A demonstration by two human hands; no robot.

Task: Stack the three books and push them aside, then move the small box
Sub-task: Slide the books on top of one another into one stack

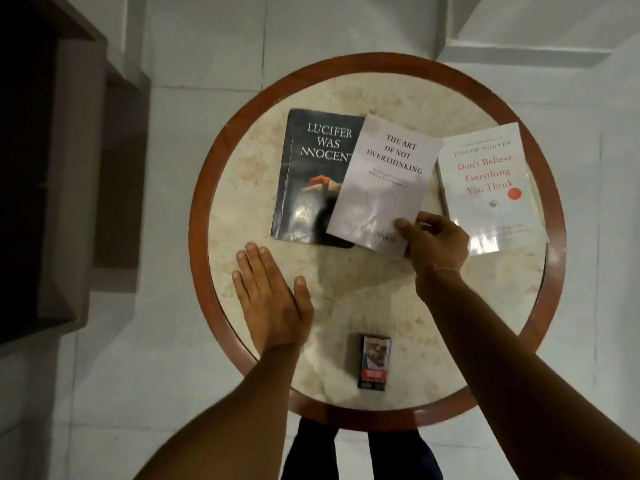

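Three books lie on a round marble-topped table [346,289]. A black book [308,174] is at the left. A pale grey book [384,178] overlaps its right side, tilted. My right hand [433,240] pinches the grey book's lower right corner, thumb on the cover. A white book with red lettering [491,188] lies at the right, apart from the grey one. My left hand [270,292] rests flat on the table below the black book, fingers apart, holding nothing. A small dark box [374,362] stands near the table's front edge, between my forearms.
The table has a raised red-brown wooden rim [201,216]. A dark wooden shelf unit [62,168] stands on the tiled floor to the left. My legs [360,455] show under the table's near edge.
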